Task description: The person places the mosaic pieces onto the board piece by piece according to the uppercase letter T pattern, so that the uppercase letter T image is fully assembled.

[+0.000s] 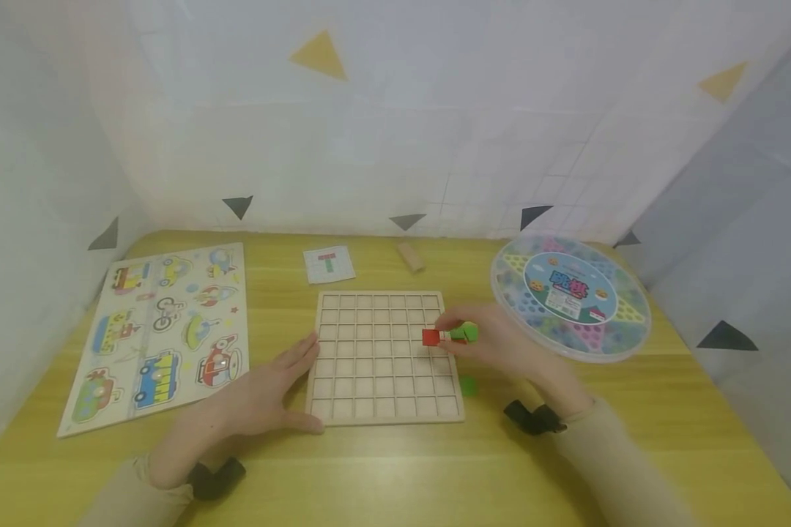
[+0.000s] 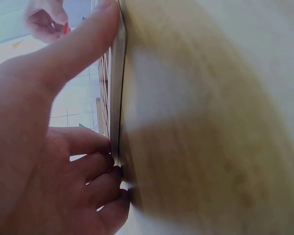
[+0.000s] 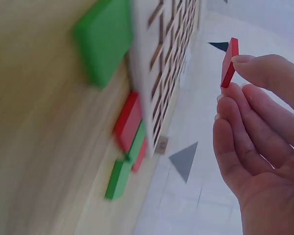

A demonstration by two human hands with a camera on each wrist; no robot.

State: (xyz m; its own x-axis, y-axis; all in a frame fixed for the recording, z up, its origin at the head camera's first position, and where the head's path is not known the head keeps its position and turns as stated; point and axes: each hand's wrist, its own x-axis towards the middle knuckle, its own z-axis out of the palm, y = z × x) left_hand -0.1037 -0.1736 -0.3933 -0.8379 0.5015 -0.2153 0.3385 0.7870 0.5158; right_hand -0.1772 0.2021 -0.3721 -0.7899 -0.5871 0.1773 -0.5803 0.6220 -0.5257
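In the head view, a wooden grid board lies flat on the table. My left hand rests against its left side, fingertips at the edge and thumb by the near left corner. In the right wrist view, a thin red square tile is pinched between thumb and fingertips of my right hand. That hand hovers over the board's right part. Just beyond the right edge lie a green tile and, partly hidden by my hand, more green tiles and red tiles.
Behind the board are a small pattern card with a red and green T and a small wooden block. A vehicle puzzle board lies at left, a round clear-lidded game box at right. White sheeting surrounds the table.
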